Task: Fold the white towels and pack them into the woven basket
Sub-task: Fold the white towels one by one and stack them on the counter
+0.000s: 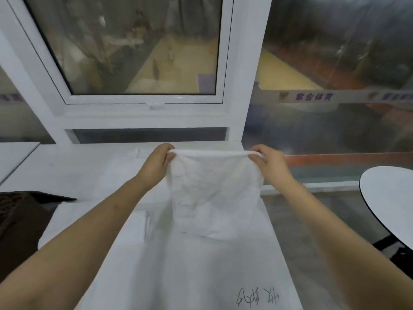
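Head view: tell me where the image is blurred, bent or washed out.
Head view: the window frame bows from wide-angle distortion; the glass shows smeared, soft reflections; the white towel pinched by the left hand and right hand nearly washes into the white table; the woven basket is dark.

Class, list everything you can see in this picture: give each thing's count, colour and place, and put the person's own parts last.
towel: one, white, held up by its top edge over the table, centre
folded towel: one, white, lying on the table, left of the held one
table: one, white, below the window, with handwriting near its front edge
woven basket: one, dark brown, far left, partly out of view
round table: one, white with dark rim, far right
window: one, white frame, behind the table
left hand: pinches the towel's top left corner
right hand: pinches the top right corner
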Demonstrator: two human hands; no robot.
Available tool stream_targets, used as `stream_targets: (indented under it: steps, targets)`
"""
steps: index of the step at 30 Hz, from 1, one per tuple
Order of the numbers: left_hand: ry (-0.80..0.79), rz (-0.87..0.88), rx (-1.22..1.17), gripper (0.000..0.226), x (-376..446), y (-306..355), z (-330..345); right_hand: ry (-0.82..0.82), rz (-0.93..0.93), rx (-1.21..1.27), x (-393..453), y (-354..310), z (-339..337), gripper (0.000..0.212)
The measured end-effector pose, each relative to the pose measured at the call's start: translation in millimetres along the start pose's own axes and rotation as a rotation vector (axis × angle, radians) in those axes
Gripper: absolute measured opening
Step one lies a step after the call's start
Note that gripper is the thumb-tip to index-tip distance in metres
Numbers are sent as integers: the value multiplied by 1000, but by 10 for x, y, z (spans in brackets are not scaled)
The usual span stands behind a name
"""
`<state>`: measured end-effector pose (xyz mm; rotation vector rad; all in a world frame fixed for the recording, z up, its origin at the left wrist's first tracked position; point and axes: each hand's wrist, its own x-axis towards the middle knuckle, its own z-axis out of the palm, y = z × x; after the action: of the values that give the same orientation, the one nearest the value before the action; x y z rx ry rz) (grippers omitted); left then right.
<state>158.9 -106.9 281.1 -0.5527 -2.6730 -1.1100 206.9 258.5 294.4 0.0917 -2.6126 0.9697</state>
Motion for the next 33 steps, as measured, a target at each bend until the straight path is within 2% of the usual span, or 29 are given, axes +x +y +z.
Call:
stream_targets:
  steps: [2,3,5,7,9,14,17,21,25,27,30,31,33]
  targets:
    - [-62,-33,-45,6,39,22,-109,3,31,17,58,-17,-54,8]
    - [-109,-50,-48,10,51,8,-157,-5,43,17,77,-15,-66,8]
    - [-206,-44,57,15,68,-64,-214,-39,53,6,105,-3,-64,7]
    - [-243,-13,200,11,96,-157,-200,-75,46,-2,124,10,-21,8]
    - [-212,5,272,4,146,-223,-171,-87,49,-2,142,23,44,8]
    - [-94,40,352,15,320,-191,-175,-90,104,-7,249,73,177,8]
    - [2,73,308,16,396,-129,-263,-35,92,13,311,51,168,8]
    - [176,107,226,15,232,-10,-320,54,-31,48,166,-16,98,6]
    - [212,94,209,15,-291,-28,-236,32,-162,-23,-266,108,110,11]
    - [161,57,193,19,-708,-133,-80,-31,-170,-60,-630,277,180,19]
    - [-28,-17,173,42,-1486,-333,288,-228,-85,-78,-1322,572,385,32]
    - [-100,-72,166,38,-1752,-401,424,-304,-58,-79,-1552,664,463,32]
    - [-204,-182,134,14,-2266,-544,692,-428,-29,-58,-1978,828,629,35]
